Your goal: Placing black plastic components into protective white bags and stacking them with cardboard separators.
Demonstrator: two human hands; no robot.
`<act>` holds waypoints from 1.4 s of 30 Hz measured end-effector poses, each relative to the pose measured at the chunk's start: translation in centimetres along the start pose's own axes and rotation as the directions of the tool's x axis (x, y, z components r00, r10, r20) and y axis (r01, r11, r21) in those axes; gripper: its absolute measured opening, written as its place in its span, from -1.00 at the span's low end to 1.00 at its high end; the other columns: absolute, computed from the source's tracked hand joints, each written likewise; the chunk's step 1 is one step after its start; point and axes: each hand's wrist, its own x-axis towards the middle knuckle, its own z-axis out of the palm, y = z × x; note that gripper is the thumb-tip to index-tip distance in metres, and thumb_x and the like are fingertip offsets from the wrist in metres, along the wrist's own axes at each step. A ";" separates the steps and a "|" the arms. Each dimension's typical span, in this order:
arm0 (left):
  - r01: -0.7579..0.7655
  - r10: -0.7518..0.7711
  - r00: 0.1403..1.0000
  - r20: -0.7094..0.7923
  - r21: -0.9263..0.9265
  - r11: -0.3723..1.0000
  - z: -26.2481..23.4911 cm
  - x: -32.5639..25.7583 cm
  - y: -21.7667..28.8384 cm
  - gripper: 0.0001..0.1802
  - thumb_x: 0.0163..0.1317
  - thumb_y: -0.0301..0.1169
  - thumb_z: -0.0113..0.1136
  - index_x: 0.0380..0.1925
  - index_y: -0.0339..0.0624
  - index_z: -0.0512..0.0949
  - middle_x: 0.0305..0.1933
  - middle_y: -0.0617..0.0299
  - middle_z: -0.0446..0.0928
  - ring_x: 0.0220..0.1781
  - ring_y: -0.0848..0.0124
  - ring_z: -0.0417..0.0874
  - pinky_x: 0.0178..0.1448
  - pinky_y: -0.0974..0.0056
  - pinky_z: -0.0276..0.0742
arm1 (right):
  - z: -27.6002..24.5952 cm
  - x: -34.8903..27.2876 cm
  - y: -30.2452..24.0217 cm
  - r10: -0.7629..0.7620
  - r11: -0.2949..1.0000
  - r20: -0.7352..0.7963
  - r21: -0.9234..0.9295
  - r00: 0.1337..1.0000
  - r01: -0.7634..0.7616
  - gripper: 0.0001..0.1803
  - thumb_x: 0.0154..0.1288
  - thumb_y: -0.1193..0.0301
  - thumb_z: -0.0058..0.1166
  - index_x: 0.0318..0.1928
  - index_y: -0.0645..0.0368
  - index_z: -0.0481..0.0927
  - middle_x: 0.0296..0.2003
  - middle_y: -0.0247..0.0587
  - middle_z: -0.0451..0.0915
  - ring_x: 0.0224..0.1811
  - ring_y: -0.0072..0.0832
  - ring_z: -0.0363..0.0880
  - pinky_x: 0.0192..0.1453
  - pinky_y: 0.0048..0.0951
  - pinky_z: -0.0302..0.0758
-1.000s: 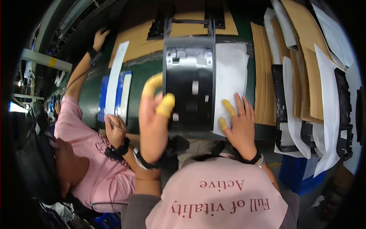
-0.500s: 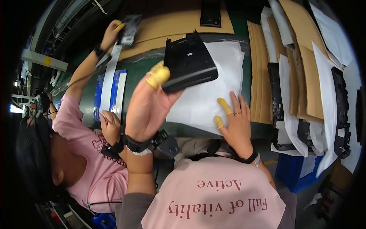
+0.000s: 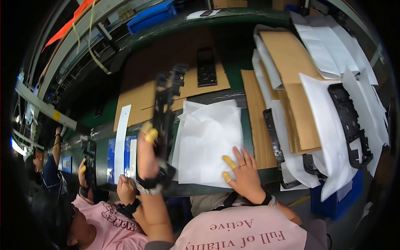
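My left hand [image 3: 147, 160] grips a black plastic housing [image 3: 163, 106] by its near end, with yellow finger cots on the fingers. Held up above the bench, the housing is nearly edge-on and smeared by motion, so its details are hard to read. Beneath my right hand [image 3: 249, 180] lies a stack of thin white sheets [image 3: 208, 146]. That hand rests open on the stack's right near corner, fingers spread, two of them in yellow cots. Another black housing [image 3: 206, 68] lies on the brown cardboard [image 3: 137, 93] farther back.
To my left a co-worker in pink holds a black housing [image 3: 89, 162], close to a blue block [image 3: 111, 160] with a white strip [image 3: 121, 141] across it. On the right lean cardboard pieces [image 3: 287, 62], white sheets and black frames [image 3: 350, 121] above a blue bin [image 3: 339, 204].
My left hand has turned the housing from its broad face to nearly edge-on. My right hand stays on the sheets. The co-worker's housing has come back from the cardboard. The view has shifted.
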 end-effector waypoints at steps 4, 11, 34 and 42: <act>-0.543 0.474 0.808 0.350 0.755 0.368 2.0 11.7 1.1 -0.64 0.02 -0.67 0.00 -0.10 -0.30 0.43 -0.20 0.18 0.50 -0.07 0.38 0.55 0.00 0.30 0.45 | -0.3 -0.2 0.5 0.022 1.000 -0.047 0.002 0.999 -0.022 -0.49 0.23 0.14 0.01 0.18 -0.01 0.45 0.33 -0.01 0.14 0.37 -0.04 0.06 0.40 -0.04 0.02; -0.435 0.271 0.832 0.484 0.872 -0.225 7.0 20.3 -3.7 -0.36 0.00 -0.40 0.26 0.15 -0.26 0.34 0.14 -0.09 0.35 0.16 -0.02 0.39 0.24 0.06 0.32 | 0.9 -1.0 0.7 -0.044 0.992 -0.056 0.117 0.997 0.050 -0.47 0.28 0.11 -0.04 0.22 -0.01 0.40 0.34 -0.03 0.12 0.39 -0.05 0.03 0.42 -0.04 -0.01; -0.853 0.120 -0.521 0.845 -0.521 -0.037 39.9 -7.9 2.7 -0.45 -0.01 -0.34 0.30 0.03 -0.14 0.40 -0.16 0.00 0.50 -0.13 0.10 0.52 0.02 0.16 0.44 | 2.1 -1.5 1.3 -0.052 0.979 -0.171 0.188 0.984 0.084 -0.50 0.27 0.20 -0.06 0.17 0.16 0.39 0.32 0.10 0.14 0.39 -0.04 0.03 0.44 -0.10 -0.04; -0.836 0.018 -0.547 0.837 -0.545 -0.073 39.2 -7.7 3.1 -0.40 -0.10 -0.31 0.37 0.00 -0.16 0.42 0.28 0.01 0.23 0.35 0.01 0.16 0.35 0.04 0.17 | 2.5 -1.4 1.5 -0.043 0.972 -0.189 0.221 0.981 0.085 -0.50 0.28 0.19 -0.08 0.17 0.19 0.39 0.32 0.10 0.13 0.40 -0.04 0.02 0.44 -0.09 -0.05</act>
